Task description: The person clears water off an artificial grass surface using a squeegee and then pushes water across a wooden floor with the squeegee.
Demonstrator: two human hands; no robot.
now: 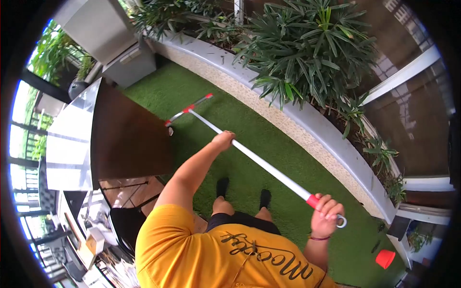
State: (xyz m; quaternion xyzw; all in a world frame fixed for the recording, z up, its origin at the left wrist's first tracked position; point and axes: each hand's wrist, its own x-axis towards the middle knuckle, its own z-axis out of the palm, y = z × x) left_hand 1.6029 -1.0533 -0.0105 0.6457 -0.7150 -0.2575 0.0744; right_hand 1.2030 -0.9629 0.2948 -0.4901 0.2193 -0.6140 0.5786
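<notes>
Squeegee point(269, 167), long-handled, slants over the green turf point(269, 132), its crosspiece point(198, 103) toward the far left edge, one end just beside the brown cabinet point(129, 137). The left hand point(224, 139) is wrapped round the pole partway along; the right hand point(327, 211), well apart, is clamped at the red grip. A curved planter ledge point(336, 148) borders the turf's far right edge; a red pot point(385, 259) is by the near right corner.

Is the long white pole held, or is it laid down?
Held: left hand grips the pole nearer its squeegee head, right hand its red end.
</notes>
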